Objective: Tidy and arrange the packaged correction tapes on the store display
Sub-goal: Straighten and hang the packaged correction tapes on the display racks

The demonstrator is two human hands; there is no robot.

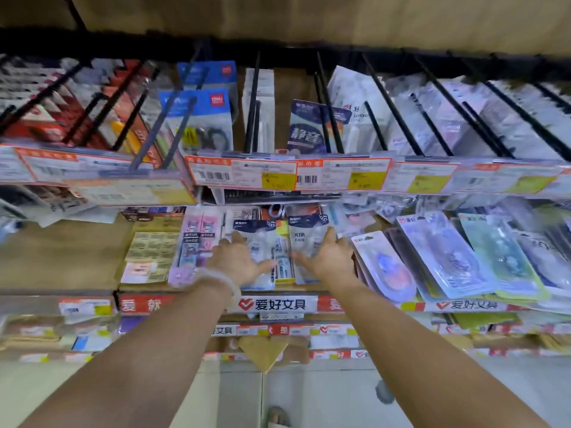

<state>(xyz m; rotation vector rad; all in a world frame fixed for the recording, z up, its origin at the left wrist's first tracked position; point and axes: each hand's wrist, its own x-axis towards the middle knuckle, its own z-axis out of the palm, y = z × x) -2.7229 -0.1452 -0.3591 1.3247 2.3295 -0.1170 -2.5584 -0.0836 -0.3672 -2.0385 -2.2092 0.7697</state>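
Left fingers (230, 242): spread flat, pressing the left white-and-navy packet (262, 242).
Right fingers (329, 237): straight and apart, resting on the right white-and-navy packet (304, 239).
Left hand (239, 259): a pale bead bracelet (216, 278) circles the wrist.
Right hand (329, 257): palm down.
Correction tape packets: side by side on the shelf (61, 257), below the price tags (244, 174).
Nearby: purple packet (193, 242) at nine o'clock, clear blister packs (445, 257) at three o'clock.

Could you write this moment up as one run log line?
left hand: flat on packet | right hand: flat on neighbouring packet | grip: none | shelf
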